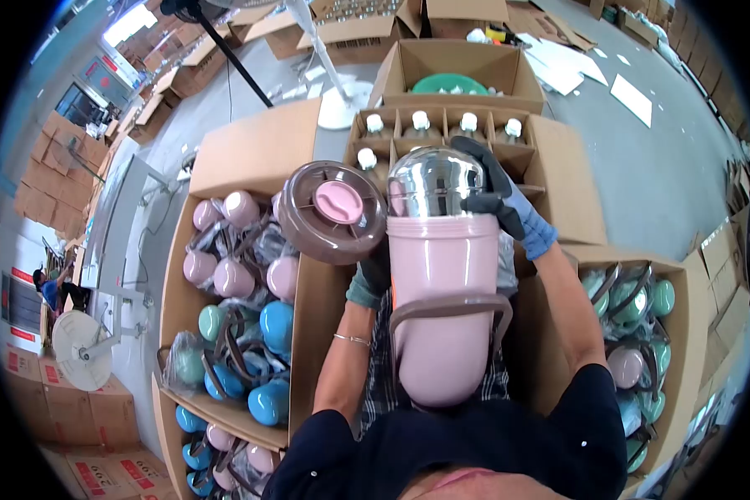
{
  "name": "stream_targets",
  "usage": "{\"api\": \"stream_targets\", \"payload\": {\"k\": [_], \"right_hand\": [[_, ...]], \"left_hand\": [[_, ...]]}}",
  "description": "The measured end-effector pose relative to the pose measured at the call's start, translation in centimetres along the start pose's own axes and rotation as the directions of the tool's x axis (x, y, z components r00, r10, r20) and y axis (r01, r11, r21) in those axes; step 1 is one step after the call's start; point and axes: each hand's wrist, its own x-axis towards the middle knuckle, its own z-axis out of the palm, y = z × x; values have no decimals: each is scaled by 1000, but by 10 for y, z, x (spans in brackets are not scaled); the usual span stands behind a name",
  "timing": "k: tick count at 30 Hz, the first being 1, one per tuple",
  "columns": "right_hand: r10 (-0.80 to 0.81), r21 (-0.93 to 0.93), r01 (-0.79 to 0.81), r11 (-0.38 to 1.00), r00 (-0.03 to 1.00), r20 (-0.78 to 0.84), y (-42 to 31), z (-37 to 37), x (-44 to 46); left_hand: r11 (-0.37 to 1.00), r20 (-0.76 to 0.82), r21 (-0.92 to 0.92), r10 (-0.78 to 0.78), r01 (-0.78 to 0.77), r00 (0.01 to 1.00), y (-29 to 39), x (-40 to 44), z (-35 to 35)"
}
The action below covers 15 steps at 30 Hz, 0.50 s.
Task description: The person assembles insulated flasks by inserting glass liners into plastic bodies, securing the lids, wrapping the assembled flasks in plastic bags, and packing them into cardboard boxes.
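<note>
A pink thermos jug [442, 275] with a brown handle [450, 307] stands in front of my body, its rounded pink end toward me. A mirrored silver glass liner [436, 179] sticks out of its far end. My right hand [508, 204], in a grey-blue glove with dark fingers, curls around the liner's right side. Left of the jug, my gloved left hand [370, 279] holds a round brown base [300, 221] with a pink centre disc [338, 202]. Most of the left fingers are hidden behind the base and jug.
Ahead, a divided carton [550, 167] holds several white-capped liners [421, 125]; behind it a box contains a green basin [450, 83]. Cartons of pink, blue and green jugs flank me at left [225, 425] and right [683, 333]. A white fan stand [342, 104] and a seated person [54, 287] are farther off.
</note>
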Motion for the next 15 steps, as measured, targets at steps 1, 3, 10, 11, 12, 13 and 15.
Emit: {"api": "stream_targets", "payload": {"k": [1, 3, 10, 11, 12, 13, 15], "right_hand": [[43, 147, -38, 988, 999, -27, 0, 7, -7], [32, 239, -42, 970, 998, 46, 12, 5, -7], [248, -18, -277, 961, 826, 506, -8, 9, 14], [274, -189, -203, 961, 800, 534, -2, 6, 21], [306, -349, -118, 930, 774, 555, 4, 5, 27], [343, -496, -22, 868, 748, 568, 6, 7, 32], [264, -514, -23, 857, 877, 401, 11, 13, 31]], "left_hand": [[962, 53, 270, 32, -45, 998, 7, -11, -4], [966, 37, 258, -27, 17, 999, 22, -21, 3], [936, -385, -352, -152, 7, 910, 61, 17, -25], [992, -447, -118, -12, -45, 895, 69, 23, -34], [989, -497, 126, 128, -74, 858, 77, 29, -43], [988, -570, -124, 2, -89, 822, 77, 35, -54], [977, -580, 213, 145, -23, 802, 73, 36, -64]]}}
